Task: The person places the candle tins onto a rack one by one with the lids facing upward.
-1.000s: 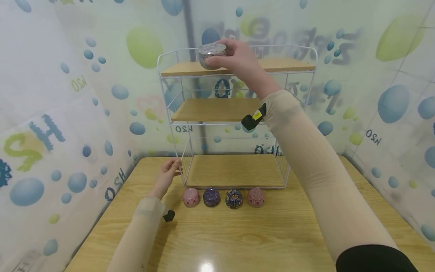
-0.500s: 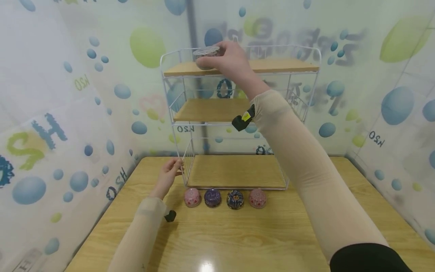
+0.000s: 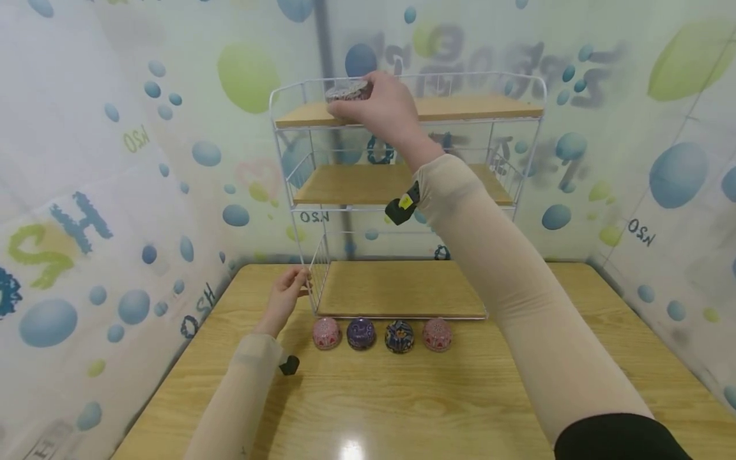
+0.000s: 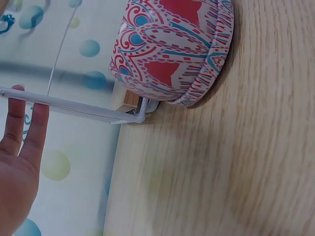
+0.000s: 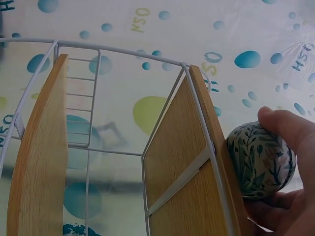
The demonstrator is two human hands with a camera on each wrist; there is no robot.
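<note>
My right hand (image 3: 392, 107) grips a small round tin (image 3: 347, 91) at the left part of the top shelf board. In the right wrist view the tin (image 5: 261, 160) shows a dark leafy print on a pale ground and touches the board. Low on the left, my left hand (image 3: 283, 295) holds the front post of a white wire rack (image 3: 278, 153); two fingertips lie against that post in the left wrist view. A row of patterned tins stands before the rack: pink (image 3: 326, 333), purple (image 3: 361, 334), dark blue floral (image 3: 399, 337) and another pink tin (image 3: 437, 335).
The rack has three wooden boards: a top board (image 3: 477, 108), a middle board (image 3: 345, 184) and a bottom board (image 3: 397, 287). It stands at the back of a wooden table (image 3: 402, 409). Bubble-patterned sheets (image 3: 144, 211) hang behind and at both sides.
My right hand has moved slightly left and lowered the tin from above the top board onto it. The left hand keeps its place on the post.
</note>
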